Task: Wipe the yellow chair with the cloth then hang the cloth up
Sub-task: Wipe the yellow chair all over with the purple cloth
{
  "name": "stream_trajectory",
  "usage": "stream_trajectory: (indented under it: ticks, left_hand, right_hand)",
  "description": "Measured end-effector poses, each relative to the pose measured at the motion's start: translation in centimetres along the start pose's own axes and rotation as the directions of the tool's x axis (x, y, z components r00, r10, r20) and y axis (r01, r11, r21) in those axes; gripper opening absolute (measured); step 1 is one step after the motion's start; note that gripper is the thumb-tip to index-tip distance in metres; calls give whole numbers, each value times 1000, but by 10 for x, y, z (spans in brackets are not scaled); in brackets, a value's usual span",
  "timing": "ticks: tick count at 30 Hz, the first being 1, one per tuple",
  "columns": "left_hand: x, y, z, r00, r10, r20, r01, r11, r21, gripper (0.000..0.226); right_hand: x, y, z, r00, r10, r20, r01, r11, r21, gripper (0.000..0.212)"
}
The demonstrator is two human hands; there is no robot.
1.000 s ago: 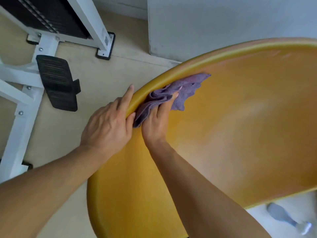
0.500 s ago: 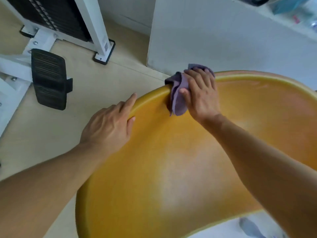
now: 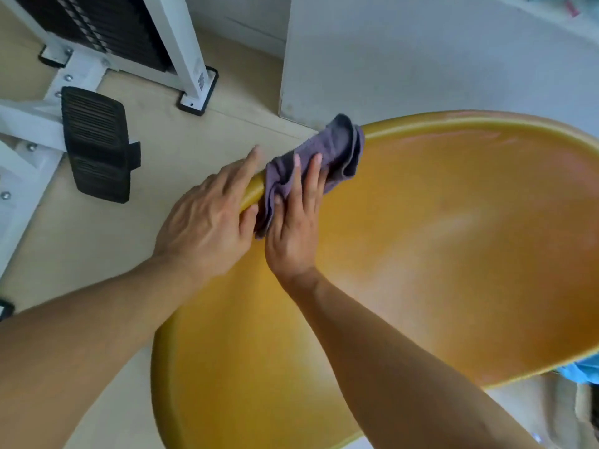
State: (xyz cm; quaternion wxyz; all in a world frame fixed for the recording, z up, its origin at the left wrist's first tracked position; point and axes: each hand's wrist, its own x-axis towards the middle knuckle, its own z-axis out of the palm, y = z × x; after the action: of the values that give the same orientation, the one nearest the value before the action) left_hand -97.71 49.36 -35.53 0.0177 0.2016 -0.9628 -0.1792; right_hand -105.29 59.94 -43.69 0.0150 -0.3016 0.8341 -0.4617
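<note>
A: Fingers (image 3: 308, 176) of the right hand (image 3: 293, 228) are lying straight and slightly spread, pressing flat on the purple cloth (image 3: 327, 153). Thumb is tucking against the cloth's lower fold; can't tell if it's pinching.

B: Left hand (image 3: 207, 222)?

A: Gripping the chair rim just beside the cloth, at 9 o'clock of it. Index finger is stretching along the outside of the edge, thumb is hooking over the inside. Bracing the chair, I'd say.

B: Where's the cloth sitting?

A: Bunched and draped over the rim of the yellow chair (image 3: 453, 254), at about 11 o'clock of the seat shell. Part is hanging outside the edge, part is lying inside.

B: Progress?

A: Wiping is under way on the rim. The shell's inside is showing pale, hazy patches toward 3 o'clock; can't tell if those are wiped, damp or just glare. My read is mid-wipe, with the rest of the rim and maybe the seat still to go. Hanging the cloth is not yet done, and no hook or rail is showing in view.

B: Anything else around?

A: White exercise frame (image 3: 184, 50) with a black pedal (image 3: 95, 144) at 10 o'clock on the floor, a white cabinet panel (image 3: 421, 59) at 12 o'clock behind the chair.
</note>
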Motion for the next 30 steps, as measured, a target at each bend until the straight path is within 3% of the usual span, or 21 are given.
stream_trajectory:
  ticks: [3, 7, 11, 15, 17, 19, 21, 23, 24, 25, 28, 29, 30]
  left_hand:
    - [0, -1, 0, 1000, -13, 14, 13, 999, -31, 82]
    - [-1, -4, 3, 995, 90, 48, -94, 990, 101, 83]
    - [-1, -4, 6, 971, 194, 137, -224, 941, 255, 88]
    - [0, -1, 6, 960, 226, 167, -270, 904, 332, 83]
    - [1, 0, 6, 954, 250, 167, -294, 892, 343, 79]
    - [1, 2, 6, 948, 268, 171, -312, 887, 340, 76]
    - [1, 1, 7, 947, 275, 164, -315, 887, 337, 74]
    - [1, 1, 8, 945, 286, 155, -323, 881, 345, 73]
    - [2, 2, 8, 943, 292, 156, -329, 880, 342, 73]
    - [2, 2, 9, 942, 296, 159, -333, 884, 329, 74]
    - [3, -1, 8, 946, 289, 146, -319, 909, 268, 76]
    - [3, -3, 8, 948, 286, 142, -314, 917, 248, 76]
    - [3, -4, 8, 949, 281, 141, -308, 922, 233, 76]
  right_hand:
    - [-57, 2, 24, 946, 221, 239, -253, 961, 113, 57]
    - [-161, 26, 36, 795, 423, 434, -428, 899, -92, 50]
    - [-173, 72, 19, 597, 652, 467, -613, 747, -258, 61]
    - [-59, 73, 18, 532, 815, 229, -841, 541, 29, 58]
    - [-17, 50, 13, 554, 810, 192, -830, 517, 212, 58]
    - [-9, 16, 1, 732, 660, 170, -671, 654, 350, 53]
    - [-18, -6, -6, 903, 403, 152, -429, 810, 400, 41]
    - [-23, 6, 2, 938, 319, 133, -345, 877, 334, 36]
    - [-22, 23, 6, 914, 391, 113, -407, 869, 280, 39]
    - [-21, 39, 6, 841, 530, 110, -540, 806, 244, 44]
    - [-30, 81, -2, 456, 870, 190, -890, 441, 116, 56]
    - [-35, 86, -7, 366, 904, 222, -930, 361, 63, 57]
    - [-35, 83, -11, 323, 913, 248, -946, 316, 68, 55]
